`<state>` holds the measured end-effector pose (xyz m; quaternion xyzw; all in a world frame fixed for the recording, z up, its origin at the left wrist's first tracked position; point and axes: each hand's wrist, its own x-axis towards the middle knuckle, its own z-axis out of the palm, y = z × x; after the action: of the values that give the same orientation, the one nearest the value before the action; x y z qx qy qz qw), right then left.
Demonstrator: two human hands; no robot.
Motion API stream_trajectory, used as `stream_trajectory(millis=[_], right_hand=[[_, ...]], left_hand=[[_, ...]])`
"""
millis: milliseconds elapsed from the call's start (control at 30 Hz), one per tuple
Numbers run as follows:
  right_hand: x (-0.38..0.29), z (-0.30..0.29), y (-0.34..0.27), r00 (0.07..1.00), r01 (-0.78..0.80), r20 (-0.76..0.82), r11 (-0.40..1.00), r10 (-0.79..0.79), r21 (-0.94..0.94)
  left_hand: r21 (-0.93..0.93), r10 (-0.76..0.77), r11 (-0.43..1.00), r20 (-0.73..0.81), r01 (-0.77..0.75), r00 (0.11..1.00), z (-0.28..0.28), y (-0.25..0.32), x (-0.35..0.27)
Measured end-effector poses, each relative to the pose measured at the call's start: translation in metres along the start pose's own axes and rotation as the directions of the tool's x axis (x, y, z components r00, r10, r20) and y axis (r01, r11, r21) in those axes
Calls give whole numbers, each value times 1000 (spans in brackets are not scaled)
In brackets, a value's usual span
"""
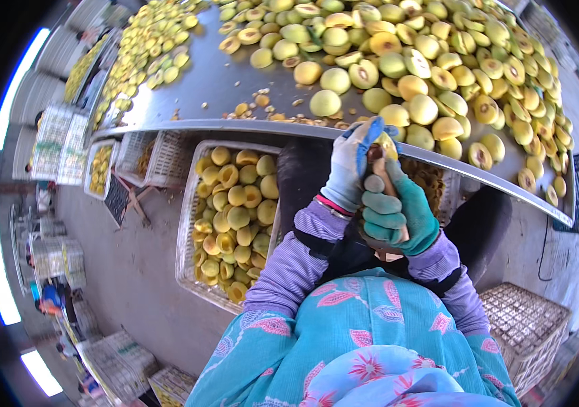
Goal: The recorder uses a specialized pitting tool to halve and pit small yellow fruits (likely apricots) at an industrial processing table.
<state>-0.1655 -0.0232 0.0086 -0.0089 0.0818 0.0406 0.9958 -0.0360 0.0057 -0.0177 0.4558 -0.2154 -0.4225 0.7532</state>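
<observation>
In a white and blue glove, my left hand [351, 160] holds a yellow-green peach half [385, 144] just in front of the metal table's edge. My right hand [401, 211], gloved in green, grips the wooden handle [384, 175] of a pitting tool. The tool's tip meets the fruit at a dark brown patch, and the fingers partly hide it. Beyond my hands, a large heap of halved peaches [421, 66] lies on the metal table [193, 76]; many show a brown stone or its hollow.
A white plastic crate [185, 254] of pitted halves stands on the floor to my left. Under the table edge, another container holds brown scraps [424, 178]. An upturned crate [526, 315] sits at right. Small scraps [299, 119] lie along the table's rim. People [55, 300] work far left.
</observation>
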Motion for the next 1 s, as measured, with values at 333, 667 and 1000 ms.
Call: stream_trajectory(millis=[333, 667, 1000], right_hand=[[9, -4, 11, 984, -100, 133, 986, 118, -137], [23, -39, -1, 951, -114, -298, 989, 80, -95], [47, -35, -4, 883, -155, -468, 962, 32, -227]], left_hand=[[-244, -209, 962, -354, 125, 912, -60, 76, -37], [772, 521, -389, -267, 504, 811, -421, 56, -36], [622, 259, -508, -549, 596, 795, -383, 57, 15]])
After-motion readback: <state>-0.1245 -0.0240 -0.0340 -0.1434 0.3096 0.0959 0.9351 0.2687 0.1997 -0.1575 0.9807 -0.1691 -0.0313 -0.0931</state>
